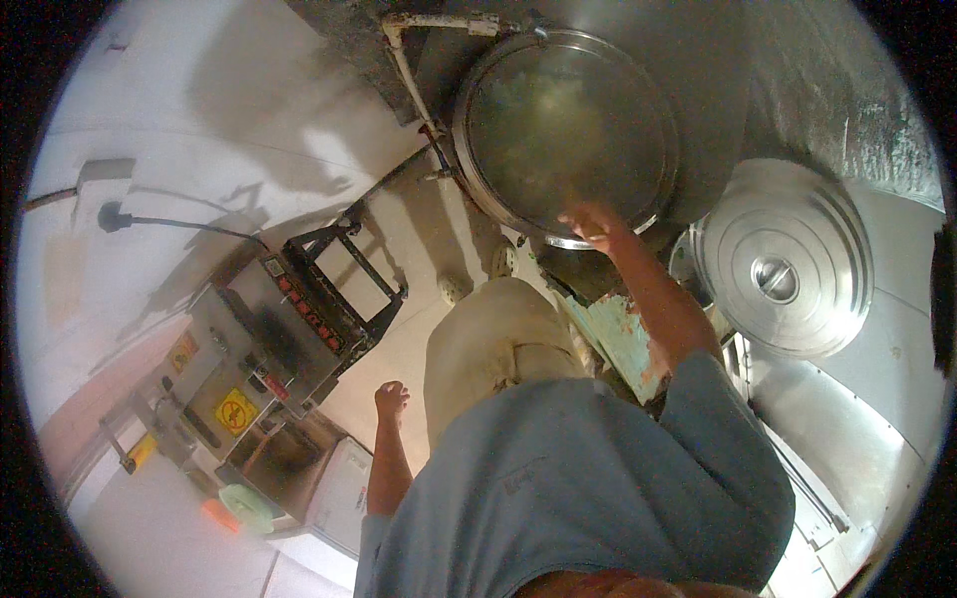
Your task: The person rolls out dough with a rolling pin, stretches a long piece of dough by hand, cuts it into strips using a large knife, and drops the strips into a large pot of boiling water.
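Note:
A large round metal pot [457, 142] stands before me, with cloudy greenish liquid [549, 112] and a haze of steam inside its rim. My right hand [594, 226] hovers over the near edge of this pot, fingers bent inward. Blur hides whether anything is pinched in them. Down at my side hangs my left hand [392, 400], loosely curled, and I see nothing in it. It is nearest to a metal machine [280, 321] on the left that bears warning stickers.
A round steel lid [789, 258] with a centre handle leans at the right. Above the pot's left side runs a pipe with a tap [441, 24]. A black metal frame [351, 273] juts from the machine. Peeling green board [617, 336] lies below my right arm.

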`<action>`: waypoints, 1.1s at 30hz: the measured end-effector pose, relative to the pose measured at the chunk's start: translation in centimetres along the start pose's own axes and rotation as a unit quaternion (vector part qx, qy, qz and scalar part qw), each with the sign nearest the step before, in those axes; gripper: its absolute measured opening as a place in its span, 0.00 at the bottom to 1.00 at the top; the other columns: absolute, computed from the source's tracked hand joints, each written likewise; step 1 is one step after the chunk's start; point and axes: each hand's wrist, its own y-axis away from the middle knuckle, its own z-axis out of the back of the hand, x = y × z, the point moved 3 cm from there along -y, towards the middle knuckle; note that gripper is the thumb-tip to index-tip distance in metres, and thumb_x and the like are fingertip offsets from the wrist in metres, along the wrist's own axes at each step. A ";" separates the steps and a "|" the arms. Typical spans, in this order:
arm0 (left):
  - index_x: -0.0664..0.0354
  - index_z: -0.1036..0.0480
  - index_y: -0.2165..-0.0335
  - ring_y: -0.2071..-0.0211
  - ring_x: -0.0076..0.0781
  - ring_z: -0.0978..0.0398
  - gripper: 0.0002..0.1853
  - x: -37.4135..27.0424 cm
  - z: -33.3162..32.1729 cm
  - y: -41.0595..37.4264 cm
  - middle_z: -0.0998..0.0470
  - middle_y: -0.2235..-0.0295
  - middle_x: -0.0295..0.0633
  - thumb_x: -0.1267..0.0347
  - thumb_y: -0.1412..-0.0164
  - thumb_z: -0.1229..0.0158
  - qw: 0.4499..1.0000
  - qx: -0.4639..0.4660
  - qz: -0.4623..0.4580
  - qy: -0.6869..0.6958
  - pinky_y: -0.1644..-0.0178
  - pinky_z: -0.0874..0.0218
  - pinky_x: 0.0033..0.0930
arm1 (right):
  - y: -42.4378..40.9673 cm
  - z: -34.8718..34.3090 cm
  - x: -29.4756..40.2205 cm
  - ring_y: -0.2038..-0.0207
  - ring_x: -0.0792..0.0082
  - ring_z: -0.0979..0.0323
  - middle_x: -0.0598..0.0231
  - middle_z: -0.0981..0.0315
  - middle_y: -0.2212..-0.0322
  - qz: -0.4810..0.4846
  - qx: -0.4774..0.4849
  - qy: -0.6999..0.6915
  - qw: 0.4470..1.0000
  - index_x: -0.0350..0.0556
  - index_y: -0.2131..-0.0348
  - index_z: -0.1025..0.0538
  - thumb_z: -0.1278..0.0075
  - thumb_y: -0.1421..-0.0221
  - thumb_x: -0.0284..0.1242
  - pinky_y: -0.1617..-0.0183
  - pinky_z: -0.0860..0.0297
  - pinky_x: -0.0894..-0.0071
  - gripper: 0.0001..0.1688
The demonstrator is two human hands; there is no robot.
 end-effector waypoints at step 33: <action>0.62 0.26 0.59 0.72 0.28 0.23 0.13 -4.2 -2.7 -1.2 0.21 0.68 0.43 0.67 0.40 0.44 0.999 0.017 -0.041 0.028 0.73 0.35 0.28 | 18.6 0.4 7.5 0.86 0.73 0.32 0.56 0.25 0.74 0.002 -0.297 0.243 0.923 0.39 0.51 0.30 0.50 0.42 0.26 0.88 0.39 0.74 0.19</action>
